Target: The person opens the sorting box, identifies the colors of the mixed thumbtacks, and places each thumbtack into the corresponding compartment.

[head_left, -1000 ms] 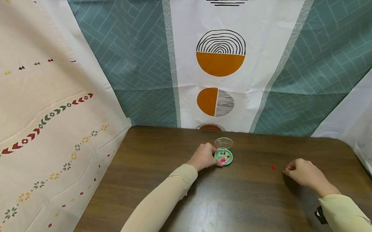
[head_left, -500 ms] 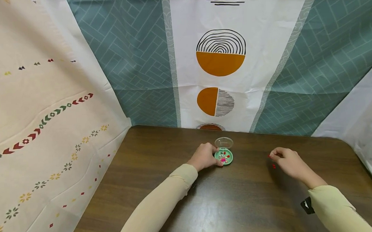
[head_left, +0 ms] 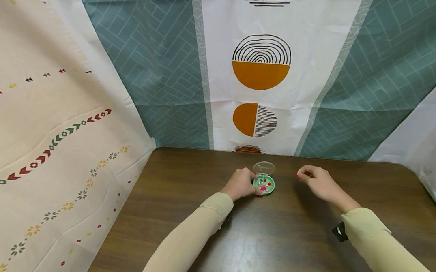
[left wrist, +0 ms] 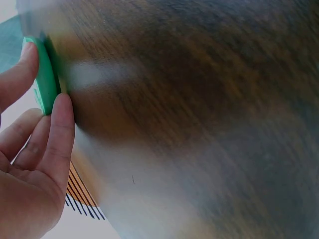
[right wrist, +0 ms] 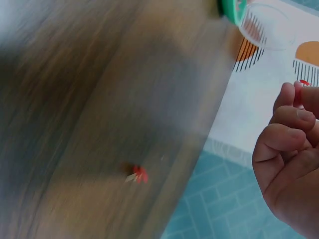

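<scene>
My left hand (head_left: 241, 183) grips the side of a small round green case (head_left: 270, 190), thumb on one side and fingers on the other. The case stands with its clear lid (head_left: 264, 167) raised at the back. Inside lie several small red, pink and pale pieces (head_left: 263, 188). My right hand (head_left: 321, 183) is just right of the case, above the table, pinching a tiny red piece (right wrist: 304, 82) between thumb and fingertip. On the table in the right wrist view lies another small red piece (right wrist: 139, 174), blurred; in the head view the right hand hides it.
The dark wooden table (head_left: 190, 169) ends at a hanging patterned cloth (head_left: 173, 113) behind the case. A cream cloth (head_left: 58, 159) hangs along the left edge. A black strap with a camera (head_left: 340, 231) shows under the right sleeve.
My right hand lifted a red piece from the table and carried it left toward the case. My left hand has stayed on the case.
</scene>
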Demonstrator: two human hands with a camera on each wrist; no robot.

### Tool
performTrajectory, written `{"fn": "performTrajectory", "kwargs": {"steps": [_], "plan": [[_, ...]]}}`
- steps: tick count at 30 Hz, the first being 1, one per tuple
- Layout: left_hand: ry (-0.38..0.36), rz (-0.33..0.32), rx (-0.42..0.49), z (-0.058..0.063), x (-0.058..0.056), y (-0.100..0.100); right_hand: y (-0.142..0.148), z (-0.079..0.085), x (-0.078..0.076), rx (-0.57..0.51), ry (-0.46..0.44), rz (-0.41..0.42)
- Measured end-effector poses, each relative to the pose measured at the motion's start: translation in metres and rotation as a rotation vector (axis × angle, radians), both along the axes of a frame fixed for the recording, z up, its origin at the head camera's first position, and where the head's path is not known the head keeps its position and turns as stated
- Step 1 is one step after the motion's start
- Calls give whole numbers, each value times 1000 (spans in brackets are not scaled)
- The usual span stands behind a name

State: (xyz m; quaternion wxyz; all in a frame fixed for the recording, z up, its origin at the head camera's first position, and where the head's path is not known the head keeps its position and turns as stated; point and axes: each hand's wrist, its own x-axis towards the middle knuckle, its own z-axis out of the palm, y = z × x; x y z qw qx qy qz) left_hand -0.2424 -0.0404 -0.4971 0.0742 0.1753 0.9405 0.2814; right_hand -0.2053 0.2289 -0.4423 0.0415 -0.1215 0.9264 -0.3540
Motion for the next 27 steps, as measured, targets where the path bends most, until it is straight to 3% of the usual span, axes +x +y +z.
{"fn": "performTrajectory", "kwargs": {"steps": [9,15,27], "plan": [[5,-7,17,-2,-1,-1,-20,-7,-13,-240,-169,-34],[-3,-4,14,-2,-2,-1,-29,-13,-17,-204,-144,-68],[-28,9,12,1,0,-1,-50,-29,-23,-57,-90,-11]]}}
